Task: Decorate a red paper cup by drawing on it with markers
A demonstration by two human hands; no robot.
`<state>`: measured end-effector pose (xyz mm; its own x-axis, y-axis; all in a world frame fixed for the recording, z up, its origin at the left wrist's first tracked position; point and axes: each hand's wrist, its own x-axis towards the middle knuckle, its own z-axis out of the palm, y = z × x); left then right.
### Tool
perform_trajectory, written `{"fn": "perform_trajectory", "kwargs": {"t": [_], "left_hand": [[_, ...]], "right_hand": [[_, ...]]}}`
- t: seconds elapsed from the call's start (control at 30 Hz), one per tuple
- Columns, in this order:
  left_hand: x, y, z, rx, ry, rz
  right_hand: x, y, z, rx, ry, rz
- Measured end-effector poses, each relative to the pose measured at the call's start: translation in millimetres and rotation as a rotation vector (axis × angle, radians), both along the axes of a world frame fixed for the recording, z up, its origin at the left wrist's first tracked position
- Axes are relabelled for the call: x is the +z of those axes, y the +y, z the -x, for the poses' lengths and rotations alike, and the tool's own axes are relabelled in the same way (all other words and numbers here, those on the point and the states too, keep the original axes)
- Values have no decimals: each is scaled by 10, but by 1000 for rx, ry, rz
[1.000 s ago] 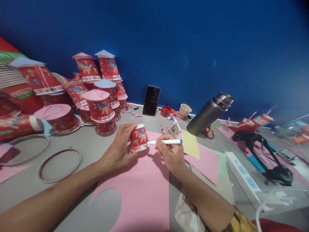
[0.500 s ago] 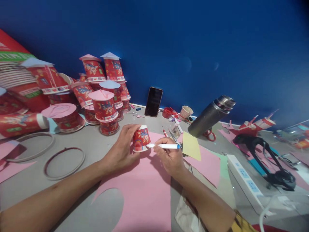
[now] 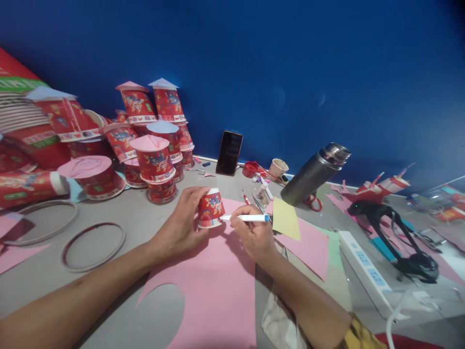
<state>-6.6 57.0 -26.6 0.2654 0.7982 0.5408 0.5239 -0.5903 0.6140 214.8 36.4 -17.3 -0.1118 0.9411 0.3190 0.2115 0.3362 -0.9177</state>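
Note:
In the head view, my left hand is closed around a red printed paper cup, held upside down over the pink paper. The cup's white rim faces down and its narrow base is on top. My right hand grips a white marker pen with a blue end. Its tip points left and meets the lower right of the cup, near the rim. A curved piece is cut out of the pink sheet at its left.
Stacked red cups with paper cone tops stand at the left, near two rings. A phone leans at the back wall. Rightward are a dark thermos, yellow paper, a power strip and a black strap frame.
The whole view has shifted slightly, so things appear a little further left. Both hands keep their grip, and the pen tip stays at the cup's lower edge.

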Motion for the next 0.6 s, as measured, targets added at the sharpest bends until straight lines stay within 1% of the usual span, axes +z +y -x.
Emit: {"fn": "perform_trajectory", "kwargs": {"t": [0.13, 0.37, 0.6], "left_hand": [[20, -17, -5, 13, -6, 35], [37, -21, -20, 22, -16, 19], [11, -36, -44, 34, -100, 106]], "right_hand": [[8, 4, -9, -28, 16, 11], [40, -5, 14, -12, 34, 29], [36, 11, 5, -51, 31, 13]]}}
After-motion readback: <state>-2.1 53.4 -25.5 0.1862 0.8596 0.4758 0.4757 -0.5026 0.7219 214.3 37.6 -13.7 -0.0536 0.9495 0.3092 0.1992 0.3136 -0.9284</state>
